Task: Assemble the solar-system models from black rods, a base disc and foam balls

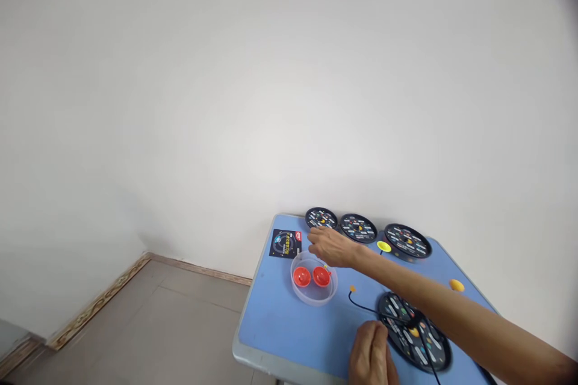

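My right hand (pixel 332 248) reaches across the blue table with its fingers extended, just over the far rim of a clear plastic bowl (pixel 313 278). Two red half-sphere cups (pixel 311 277) lie in the bowl. Nothing shows in that hand. My left hand (pixel 371 354) is curled at the near edge, next to a large black disc printed with planets (pixel 413 332). A thin black wire (pixel 365 307) with a small orange bead (pixel 353 289) crosses over the disc. Its fingers are partly hidden, and I cannot tell whether it holds the wire.
A printed black card (pixel 285 243) lies left of my right hand. Several more black discs (pixel 358 228) line the far edge, with a yellow disc on a stem (pixel 383 246) and a yellow-orange piece (pixel 457 285). The table's grey rim (pixel 239 349) drops to a tiled floor.
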